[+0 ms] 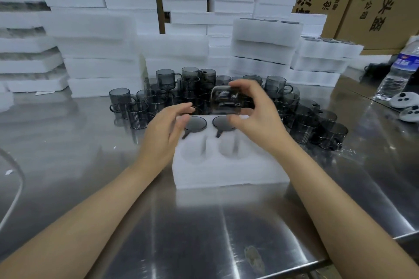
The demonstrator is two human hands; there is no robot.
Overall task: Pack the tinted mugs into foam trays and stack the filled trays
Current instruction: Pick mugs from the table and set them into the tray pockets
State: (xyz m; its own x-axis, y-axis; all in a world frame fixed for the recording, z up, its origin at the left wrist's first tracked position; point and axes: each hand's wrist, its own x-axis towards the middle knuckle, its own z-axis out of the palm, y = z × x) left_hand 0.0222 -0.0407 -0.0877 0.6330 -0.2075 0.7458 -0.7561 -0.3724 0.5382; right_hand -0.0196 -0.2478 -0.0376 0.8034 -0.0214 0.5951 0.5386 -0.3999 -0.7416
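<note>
Tinted mug (pixel 226 99), centre frame, hangs above foam tray (pixel 229 172), pinched by right grip (pixel 256 113) across its wall; left grip (pixel 167 131) relaxed, holding nothing. Likely slippery and fragile: hold body, not handle.

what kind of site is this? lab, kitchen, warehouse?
Most likely a packing bench in a warehouse or factory. Stacks of white foam trays fill the back, dozens of loose smoky-grey glass mugs crowd the stainless steel table, and printed brown cardboard cartons stand behind.
</note>
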